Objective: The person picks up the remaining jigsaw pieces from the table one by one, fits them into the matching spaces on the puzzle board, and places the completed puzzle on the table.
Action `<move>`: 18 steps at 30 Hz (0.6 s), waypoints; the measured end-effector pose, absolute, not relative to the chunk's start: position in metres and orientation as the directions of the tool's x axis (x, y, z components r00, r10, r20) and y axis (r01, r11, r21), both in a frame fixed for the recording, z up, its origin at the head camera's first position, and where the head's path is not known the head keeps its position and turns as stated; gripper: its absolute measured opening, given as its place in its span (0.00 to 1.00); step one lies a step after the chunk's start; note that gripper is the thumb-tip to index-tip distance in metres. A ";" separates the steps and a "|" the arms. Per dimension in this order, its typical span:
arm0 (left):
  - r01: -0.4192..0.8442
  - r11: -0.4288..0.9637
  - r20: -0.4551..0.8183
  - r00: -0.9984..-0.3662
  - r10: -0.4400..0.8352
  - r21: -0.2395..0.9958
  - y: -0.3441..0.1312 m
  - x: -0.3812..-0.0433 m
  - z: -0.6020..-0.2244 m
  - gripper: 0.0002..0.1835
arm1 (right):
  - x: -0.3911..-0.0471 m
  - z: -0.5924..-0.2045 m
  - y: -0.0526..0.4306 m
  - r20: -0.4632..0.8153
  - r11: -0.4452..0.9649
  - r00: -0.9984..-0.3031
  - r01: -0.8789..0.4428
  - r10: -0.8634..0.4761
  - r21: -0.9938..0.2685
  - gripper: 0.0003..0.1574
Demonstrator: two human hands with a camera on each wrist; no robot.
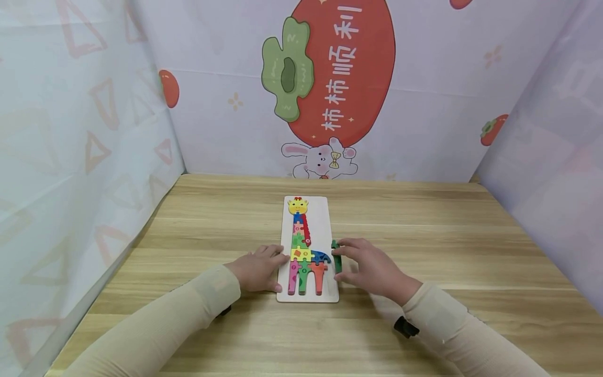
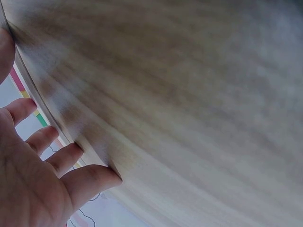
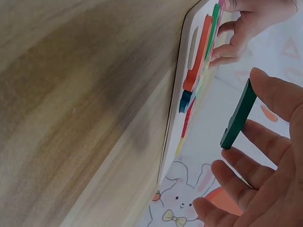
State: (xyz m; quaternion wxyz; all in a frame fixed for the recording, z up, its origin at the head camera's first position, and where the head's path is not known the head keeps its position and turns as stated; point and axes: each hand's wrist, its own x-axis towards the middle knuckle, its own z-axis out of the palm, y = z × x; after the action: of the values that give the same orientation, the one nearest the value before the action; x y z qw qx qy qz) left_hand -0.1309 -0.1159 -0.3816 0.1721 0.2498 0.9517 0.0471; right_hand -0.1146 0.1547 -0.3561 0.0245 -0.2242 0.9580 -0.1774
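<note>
A giraffe puzzle board [image 1: 320, 214] lies on the table, with coloured, numbered pieces forming a giraffe from yellow head to legs. At its lower right, beside the orange leg piece [image 1: 319, 277], an empty leg-shaped recess [image 3: 193, 47] shows in the right wrist view. My right hand [image 1: 372, 267] pinches a dark green puzzle piece [image 3: 239, 116] between thumb and fingertips, at the board's right edge and raised off the table. My left hand [image 1: 259, 267] rests at the board's left edge, fingers [image 2: 92, 179] spread and touching the table along it.
The wooden table [image 1: 447, 235] extends around the board on all sides. Behind it hangs a white cloth backdrop [image 1: 226, 141] printed with a persimmon and a rabbit. Patterned cloth walls [image 1: 70, 131] stand left and right.
</note>
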 end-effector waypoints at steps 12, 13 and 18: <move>0.456 0.872 -0.309 -0.815 0.490 0.180 -0.115 -0.130 -0.380 0.40 | -0.112 -0.361 0.153 0.022 0.831 -0.897 -0.417 -0.441 -0.367 0.30; 0.456 0.872 -0.309 -0.815 0.490 0.179 -0.115 -0.130 -0.380 0.40 | -0.111 -0.362 0.153 0.023 0.830 -0.896 -0.420 -0.443 -0.368 0.30; 0.460 0.871 -0.305 -0.816 0.491 0.172 -0.115 -0.130 -0.380 0.40 | -0.110 -0.362 0.152 0.030 0.822 -0.889 -0.435 -0.457 -0.367 0.30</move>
State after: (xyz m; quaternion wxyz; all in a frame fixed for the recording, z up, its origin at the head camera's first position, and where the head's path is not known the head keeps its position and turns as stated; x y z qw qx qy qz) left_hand -0.1302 -0.1153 -0.3801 0.1720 0.2496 0.9519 0.0451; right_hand -0.1104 0.1519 -0.3622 0.0299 -0.2340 0.9540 -0.1850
